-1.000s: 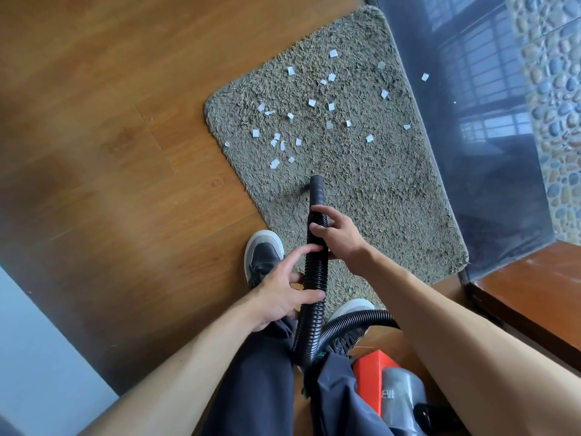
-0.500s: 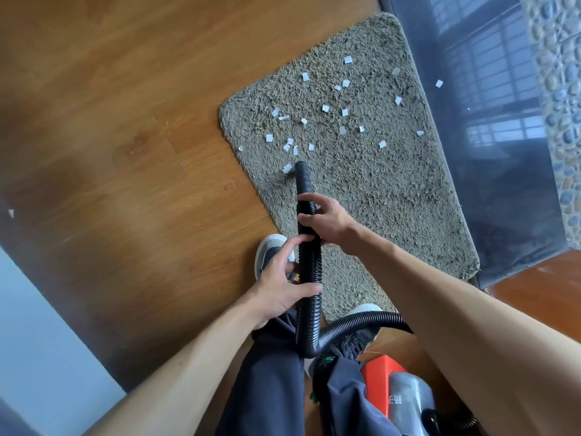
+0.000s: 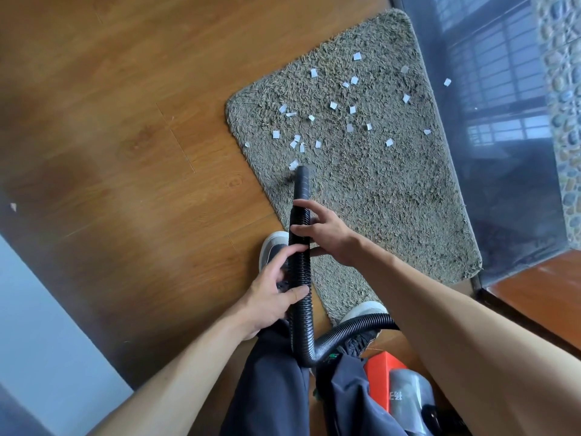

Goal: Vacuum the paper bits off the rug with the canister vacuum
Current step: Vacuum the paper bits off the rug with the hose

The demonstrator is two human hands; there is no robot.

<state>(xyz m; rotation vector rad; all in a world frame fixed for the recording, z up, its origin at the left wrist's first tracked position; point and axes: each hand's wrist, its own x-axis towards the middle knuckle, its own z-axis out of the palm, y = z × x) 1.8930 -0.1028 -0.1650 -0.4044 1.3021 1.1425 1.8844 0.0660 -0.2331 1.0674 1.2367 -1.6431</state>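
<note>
A shaggy grey-brown rug (image 3: pixel 393 190) lies on the wooden floor, with several small white paper bits (image 3: pixel 333 105) scattered over its far half. I hold the black ribbed vacuum hose (image 3: pixel 300 265) in both hands. My left hand (image 3: pixel 276 297) grips it lower down, my right hand (image 3: pixel 323 234) wraps it nearer the tip. The hose's open end (image 3: pixel 302 171) points down at the rug, right beside one paper bit (image 3: pixel 294 164). The orange and grey canister (image 3: pixel 405 394) sits behind my right leg at the bottom.
Dark glass panel (image 3: pixel 503 152) runs along the rug's right edge, with one paper bit (image 3: pixel 447 82) lying on it. A wooden ledge (image 3: pixel 540 287) is at the right. My two shoes (image 3: pixel 273 250) stand at the rug's near corner. A white wall (image 3: pixel 37 341) is at the lower left.
The hose tip has moved forward and left across the rug, from its bare near half up to the nearest paper bits. Both hands kept their grip on the hose.
</note>
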